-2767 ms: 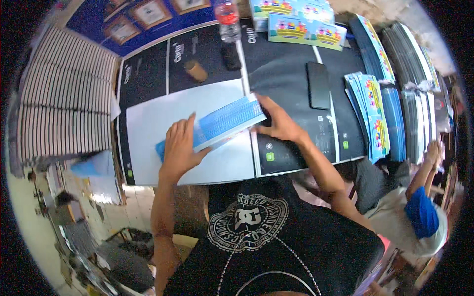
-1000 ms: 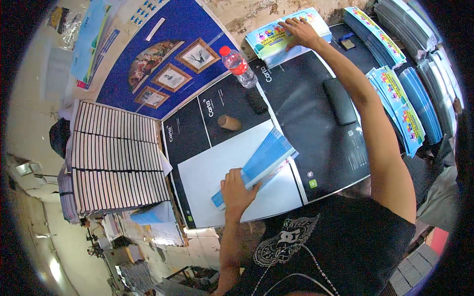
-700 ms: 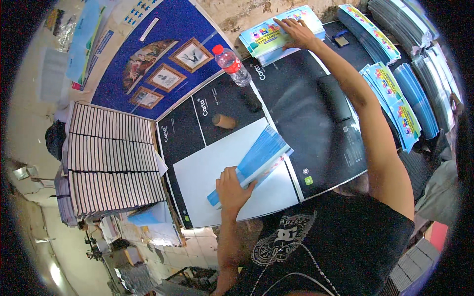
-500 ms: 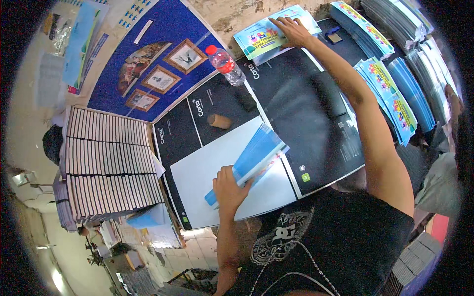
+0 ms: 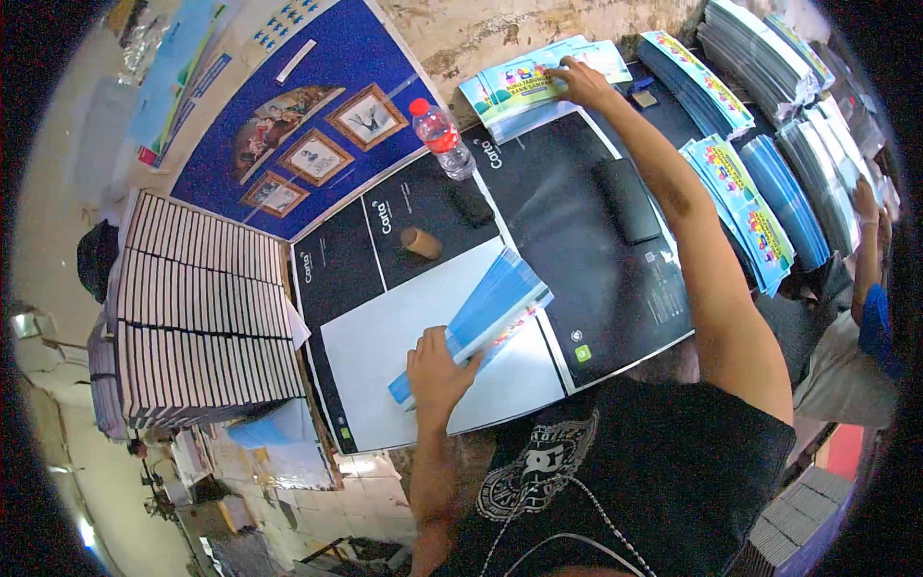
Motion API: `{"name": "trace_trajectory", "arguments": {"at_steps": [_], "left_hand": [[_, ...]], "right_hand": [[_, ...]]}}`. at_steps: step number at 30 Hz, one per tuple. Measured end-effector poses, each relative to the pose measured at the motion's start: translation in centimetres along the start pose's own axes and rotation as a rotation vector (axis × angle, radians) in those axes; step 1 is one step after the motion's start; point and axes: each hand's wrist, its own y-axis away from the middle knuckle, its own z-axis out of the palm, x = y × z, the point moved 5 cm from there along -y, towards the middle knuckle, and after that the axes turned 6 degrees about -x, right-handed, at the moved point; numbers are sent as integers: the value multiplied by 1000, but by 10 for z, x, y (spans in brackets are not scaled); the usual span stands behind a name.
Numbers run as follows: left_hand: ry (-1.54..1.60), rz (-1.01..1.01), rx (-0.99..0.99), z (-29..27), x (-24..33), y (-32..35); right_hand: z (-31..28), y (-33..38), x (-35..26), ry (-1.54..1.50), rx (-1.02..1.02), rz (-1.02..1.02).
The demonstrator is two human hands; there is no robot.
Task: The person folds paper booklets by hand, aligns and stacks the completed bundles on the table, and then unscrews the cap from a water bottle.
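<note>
My left hand (image 5: 438, 373) is closed round the lower end of a fanned stack of blue booklets (image 5: 500, 298). The stack stands tilted on its edge over the white sheet (image 5: 375, 337), and its spread end points away from me. With arm stretched out, my right hand (image 5: 585, 83) rests its fingers, apart and slightly bent, on the colourful covers of a pile of booklets (image 5: 519, 85) at the far edge of the table. The palm side of that hand is hidden.
A water bottle (image 5: 442, 139), a brown cardboard tube (image 5: 421, 243) and a black case (image 5: 627, 200) stand or lie on the black table covering (image 5: 567, 240). Booklet stacks (image 5: 735, 207) fill the right side, where another person's hand (image 5: 865, 200) touches one. Thick book piles (image 5: 207, 308) rise at left.
My right hand has drawn slightly right across the far pile, whose booklets now lie more spread. The other person's arm has come further into view at right. My left hand keeps its grip.
</note>
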Motion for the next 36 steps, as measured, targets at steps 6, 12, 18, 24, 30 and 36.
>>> {"name": "trace_trajectory", "arguments": {"at_steps": [6,12,18,24,30,36], "left_hand": [[73,-117,-78,-1,-9,2],[42,-138,-162,-3,4,-10],[-9,-182,-113,-5,3,4],[24,-185,-127,-5,7,2],[-30,-152,-91,-2,6,-2],[22,-136,-51,-11,10,-1]], "right_hand": [[18,-2,-15,-118,81,-119],[15,-1,15,-356,263,-22],[-1,12,21,-184,411,555],[-9,4,91,-405,40,882],[3,-22,107,-496,-114,979],[7,-39,99,-451,-137,782]]}}
